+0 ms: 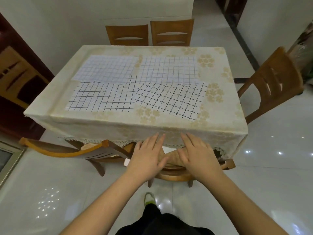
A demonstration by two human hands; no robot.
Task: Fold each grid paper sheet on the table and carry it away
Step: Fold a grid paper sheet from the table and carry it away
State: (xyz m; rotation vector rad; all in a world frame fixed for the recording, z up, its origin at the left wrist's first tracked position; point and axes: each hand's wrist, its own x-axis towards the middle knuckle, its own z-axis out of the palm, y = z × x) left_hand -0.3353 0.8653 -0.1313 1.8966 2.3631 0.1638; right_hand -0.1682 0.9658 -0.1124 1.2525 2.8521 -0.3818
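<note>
From the head camera, looking down: the near chair (174, 168) is mostly hidden behind both hands, so only its curved wooden back and part of a cushion show. A small pale object (127, 162) beside the left wrist is too covered to identify. The chair at the left (55, 148) is tucked under the cloth's lace hem, and its seat is hard to make out. A dark doorway and cabinet at the far left are cut off by the frame edge.

The left hand (145, 158) and right hand (199, 155) hover side by side, palms down, in front of the table's near edge. Their fingers are straight and slightly spread, holding nothing; the fingertips appear to reach the hanging cloth, though whether they touch it I cannot tell.

Four grid paper sheets lie flat and unfolded on the table: far left sheet (105, 68), far right sheet (168, 69), near left sheet (103, 96), and near right sheet (171, 99), which sits skewed. Neighbouring sheets touch or overlap at their edges.

The table wears a cream tablecloth (220, 116) with faded gold flowers. Two chairs (149, 33) stand at the far side and one chair at the right (271, 78). The floor (279, 158) is glossy white tile with light reflections. A shoe (149, 198) shows below.
</note>
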